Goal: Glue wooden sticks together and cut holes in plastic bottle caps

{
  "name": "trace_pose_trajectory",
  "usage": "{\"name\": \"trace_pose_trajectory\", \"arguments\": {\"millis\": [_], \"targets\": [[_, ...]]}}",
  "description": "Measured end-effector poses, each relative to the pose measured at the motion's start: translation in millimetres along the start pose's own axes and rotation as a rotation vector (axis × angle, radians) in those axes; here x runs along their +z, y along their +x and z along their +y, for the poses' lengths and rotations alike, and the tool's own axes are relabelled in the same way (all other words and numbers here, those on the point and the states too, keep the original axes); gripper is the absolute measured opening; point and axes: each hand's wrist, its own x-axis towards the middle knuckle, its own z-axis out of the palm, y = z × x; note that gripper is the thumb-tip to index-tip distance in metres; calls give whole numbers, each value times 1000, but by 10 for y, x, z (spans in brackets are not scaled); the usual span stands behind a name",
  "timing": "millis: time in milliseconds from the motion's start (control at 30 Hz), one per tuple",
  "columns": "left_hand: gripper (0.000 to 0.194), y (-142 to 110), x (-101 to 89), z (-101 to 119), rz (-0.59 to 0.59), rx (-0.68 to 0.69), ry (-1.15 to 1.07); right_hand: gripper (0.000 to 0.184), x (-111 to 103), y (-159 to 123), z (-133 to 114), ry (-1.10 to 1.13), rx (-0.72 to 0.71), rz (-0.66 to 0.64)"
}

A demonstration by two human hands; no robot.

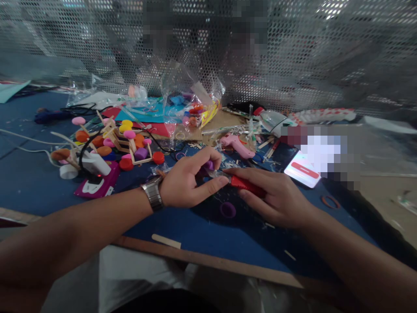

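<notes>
Near the middle of the blue table, my left hand (190,178) is closed around a small purple piece (209,166), possibly a bottle cap, mostly hidden by the fingers. My right hand (276,195) grips a red-handled cutter knife (246,186). Its thin front end points left and meets the purple piece between my left thumb and fingers. Whether the blade is cutting in cannot be made out. Just below the hands, a purple ring (227,210) lies on the table.
Left stand stick-and-cap models (130,143) beside a purple power strip (99,180) with cables. Behind my hands lie a pink glue gun (237,145) and a plastic bag of caps (192,111). A lit phone (302,167) is at right; a craft stick (166,241) lies near the front edge.
</notes>
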Motion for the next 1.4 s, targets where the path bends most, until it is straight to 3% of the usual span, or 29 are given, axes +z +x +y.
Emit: {"name": "trace_pose_trajectory", "arguments": {"millis": [1033, 1400], "targets": [[23, 19, 13, 70, 54, 89, -68, 39, -6, -5, -2, 57, -19, -15], [24, 20, 17, -15, 31, 17, -35, 36, 16, 5, 18, 11, 19, -9]]}}
